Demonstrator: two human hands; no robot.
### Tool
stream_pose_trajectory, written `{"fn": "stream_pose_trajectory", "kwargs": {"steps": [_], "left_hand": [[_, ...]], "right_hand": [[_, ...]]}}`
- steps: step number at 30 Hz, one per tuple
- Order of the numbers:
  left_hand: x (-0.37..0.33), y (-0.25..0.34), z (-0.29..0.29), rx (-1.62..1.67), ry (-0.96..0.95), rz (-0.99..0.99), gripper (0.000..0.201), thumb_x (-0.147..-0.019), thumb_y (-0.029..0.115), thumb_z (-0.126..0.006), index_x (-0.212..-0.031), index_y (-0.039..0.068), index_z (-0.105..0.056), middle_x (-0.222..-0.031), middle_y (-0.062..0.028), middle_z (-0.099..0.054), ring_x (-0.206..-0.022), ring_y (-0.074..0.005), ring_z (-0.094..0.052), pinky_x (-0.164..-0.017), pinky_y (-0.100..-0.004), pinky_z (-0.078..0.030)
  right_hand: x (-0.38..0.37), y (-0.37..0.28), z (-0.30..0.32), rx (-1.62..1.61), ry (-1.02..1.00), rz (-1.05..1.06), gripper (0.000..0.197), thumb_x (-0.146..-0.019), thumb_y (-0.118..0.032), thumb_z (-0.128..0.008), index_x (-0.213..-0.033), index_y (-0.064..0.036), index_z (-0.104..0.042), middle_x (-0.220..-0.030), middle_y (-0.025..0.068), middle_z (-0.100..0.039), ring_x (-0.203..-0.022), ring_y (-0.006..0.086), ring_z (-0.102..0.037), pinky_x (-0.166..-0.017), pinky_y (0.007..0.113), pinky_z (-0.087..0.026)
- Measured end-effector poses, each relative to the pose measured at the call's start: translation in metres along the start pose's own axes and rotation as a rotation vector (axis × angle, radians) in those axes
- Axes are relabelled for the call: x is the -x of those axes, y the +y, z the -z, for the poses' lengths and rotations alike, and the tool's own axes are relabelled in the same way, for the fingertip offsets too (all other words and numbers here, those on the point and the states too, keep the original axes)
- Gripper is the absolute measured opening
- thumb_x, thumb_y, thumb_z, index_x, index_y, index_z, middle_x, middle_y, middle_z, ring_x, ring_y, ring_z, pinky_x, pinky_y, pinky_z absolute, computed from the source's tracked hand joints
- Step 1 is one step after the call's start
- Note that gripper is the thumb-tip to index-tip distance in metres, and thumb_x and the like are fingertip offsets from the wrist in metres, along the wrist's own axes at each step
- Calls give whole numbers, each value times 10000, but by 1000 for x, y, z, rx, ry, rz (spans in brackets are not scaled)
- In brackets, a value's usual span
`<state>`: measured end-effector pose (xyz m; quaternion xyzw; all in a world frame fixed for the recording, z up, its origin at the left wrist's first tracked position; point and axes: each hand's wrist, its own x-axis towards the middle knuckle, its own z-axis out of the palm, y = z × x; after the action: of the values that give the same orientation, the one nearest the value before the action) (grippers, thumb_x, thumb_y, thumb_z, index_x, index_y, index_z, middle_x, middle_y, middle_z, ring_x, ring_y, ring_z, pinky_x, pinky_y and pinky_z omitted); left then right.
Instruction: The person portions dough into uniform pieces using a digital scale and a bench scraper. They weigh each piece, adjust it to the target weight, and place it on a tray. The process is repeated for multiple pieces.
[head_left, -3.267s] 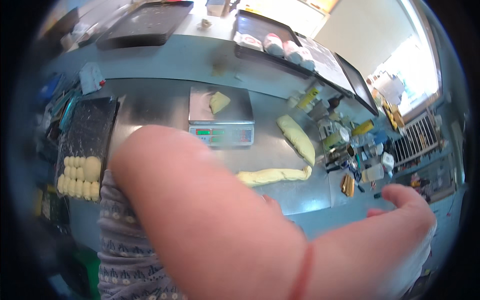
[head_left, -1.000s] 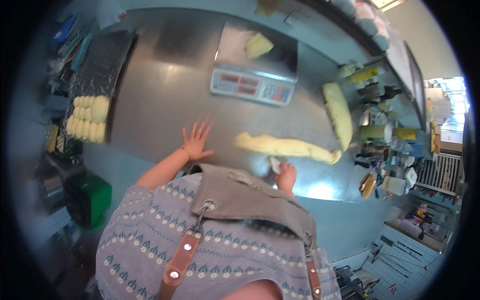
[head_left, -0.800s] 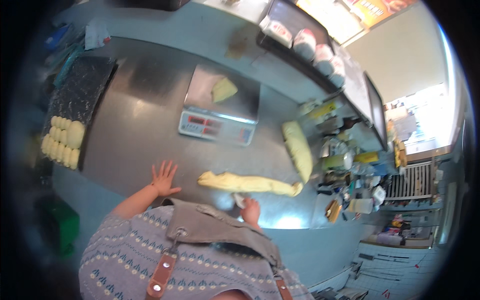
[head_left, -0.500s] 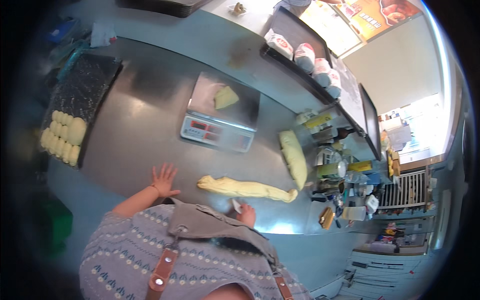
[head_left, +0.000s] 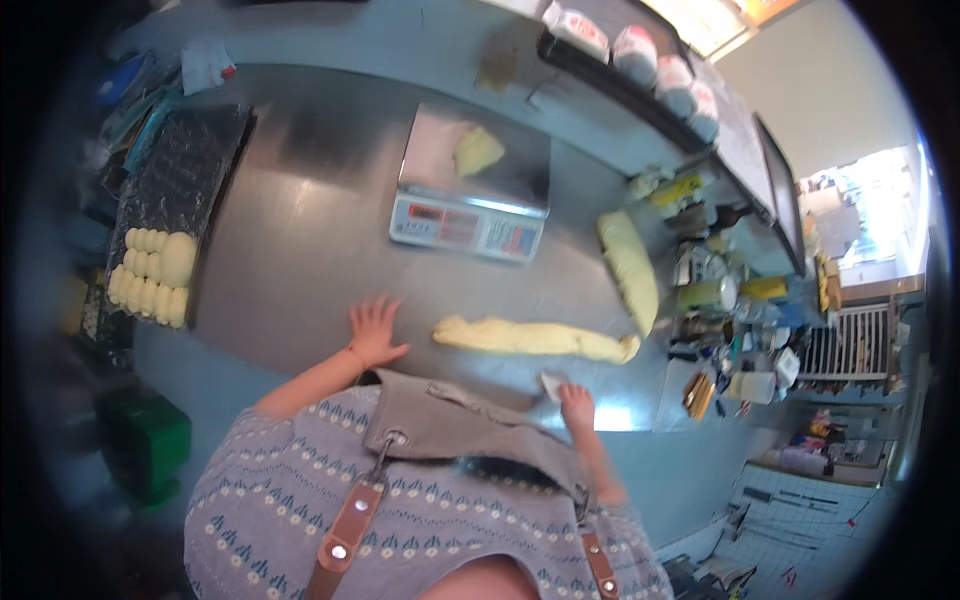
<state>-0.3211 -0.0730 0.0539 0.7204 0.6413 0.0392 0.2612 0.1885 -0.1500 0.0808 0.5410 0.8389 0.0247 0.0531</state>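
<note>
the long dough strip [head_left: 535, 338] lies on the desk [head_left: 300, 230] on the person's side of the scale [head_left: 466, 230], apart from it. its long axis runs left to right, close to parallel with the scale's front edge, so one long side faces the scale and the other faces the person's body. its left end sits below the scale's front panel, while its right end reaches out past the scale's right side.

the left hand [head_left: 374, 333] rests palm down, below and to the left of the scale, with its fingers spread and nothing in them. it is just beside the strip's left end, apart from it, so from this grip the dough runs away to the right along its axis.

the right hand [head_left: 576, 405] is below and to the right of the scale, with the strip lying between the two. its grip is closed on a small pale flat tool [head_left: 551, 387], which points up and to the left, toward the strip's near long side. a gap shows between tool and dough; whether the tool's edge touches the desk i cannot tell. from here the strip lies crosswise, just beyond the fingers. the two hands look about equally near it: left by the end, right by the side.

right of the scale, a thick dough roll [head_left: 628, 272] lies at a steep angle to the strip, its lower tip close to the strip's right end; whether they touch is unclear. a dough piece [head_left: 478, 151] sits on the scale's plate.
</note>
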Motion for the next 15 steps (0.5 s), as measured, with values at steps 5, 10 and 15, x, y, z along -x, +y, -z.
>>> {"fn": "stream_pose_trajectory", "kwargs": {"steps": [5, 10, 15], "left_hand": [[-30, 33, -10, 272, 83, -410, 924, -712, 384, -799, -1457, 135, -312, -1495, -184, -286, -1333, -378, -348, -1095, -497, -297], [-54, 84, -24, 145, -40, -502, 942, -679, 410, -818, -1451, 165, -337, -1468, -131, -356, -1323, -334, -378, -1068, -466, -335], [-51, 96, -36, 110, 24, -453, 920, -684, 414, -813, -1444, 178, -350, -1448, -81, -390, -1309, -293, -393, -1049, -458, -332]], "right_hand": [[-97, -101, 76, -465, 13, -79, 150, -803, -162, -662, -926, -99, -604, -799, 111, -623, -737, 331, -625, -615, 439, -514], [-152, -148, 52, -683, -51, -458, 260, -886, -265, -595, -962, -17, -620, -761, 257, -655, -717, 452, -642, -650, 520, -518], [-180, -154, 45, -585, -190, -517, 267, -882, -243, -558, -979, 0, -610, -734, 260, -651, -702, 446, -649, -650, 531, -524]]}}
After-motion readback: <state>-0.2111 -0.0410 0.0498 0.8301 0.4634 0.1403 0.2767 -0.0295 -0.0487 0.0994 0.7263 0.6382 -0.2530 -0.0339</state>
